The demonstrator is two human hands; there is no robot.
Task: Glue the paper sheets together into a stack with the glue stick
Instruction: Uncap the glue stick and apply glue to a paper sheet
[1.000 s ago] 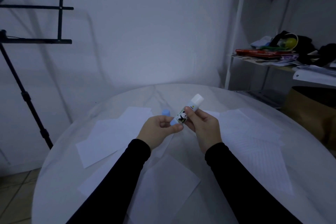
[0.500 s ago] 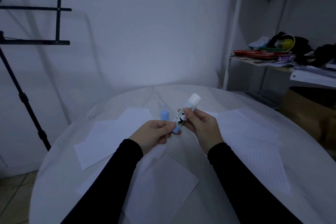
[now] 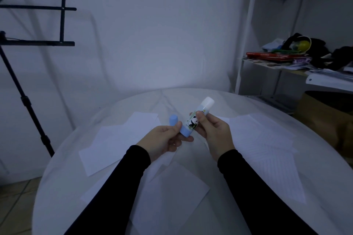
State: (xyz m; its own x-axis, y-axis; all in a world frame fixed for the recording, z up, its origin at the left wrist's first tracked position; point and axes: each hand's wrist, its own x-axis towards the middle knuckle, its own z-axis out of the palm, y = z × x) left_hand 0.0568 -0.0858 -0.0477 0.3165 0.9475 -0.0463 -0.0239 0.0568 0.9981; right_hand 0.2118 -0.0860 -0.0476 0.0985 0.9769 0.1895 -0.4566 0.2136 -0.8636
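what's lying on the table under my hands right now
Loose paper sheets lie overlapping on the white table. The hands and sleeves cover where they meet, so whether any are glued can't be seen.

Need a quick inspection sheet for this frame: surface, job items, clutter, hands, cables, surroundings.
Surface: round white table, sheets scattered on it.
Job's things: glue stick held above the table, white glue end up and uncapped; blue cap standing on the table behind the left hand; loose paper sheets at left, near centre and a spread at right, not yet stacked.
Clutter: nothing seen on the table beyond these.
Grippers: left hand pinches the stick's blue base; right hand grips its barrel.
Cables: nothing seen.
Surroundings: black music stand at left; white shelf unit at right, piled with books and dark items.
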